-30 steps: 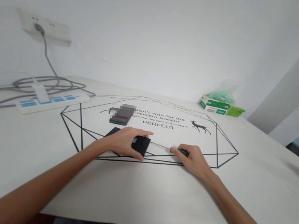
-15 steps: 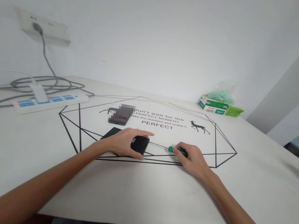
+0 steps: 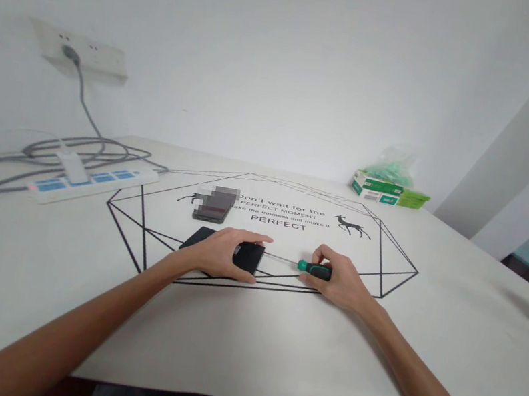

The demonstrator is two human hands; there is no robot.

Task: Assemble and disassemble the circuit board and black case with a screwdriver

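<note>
Just below centre, the left hand (image 3: pixel 221 250), spread wide, grips a black box (image 3: pixel 249 258); right of centre, the right hand (image 3: pixel 342 282) loosely holds a screwdriver (image 3: pixel 319 271).

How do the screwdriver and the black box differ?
The screwdriver is slender; the black box is broad and flat. The screwdriver shows green and black; the box looks mostly black. The right hand is at the screwdriver; the left hand spans the box. Both show black.
</note>
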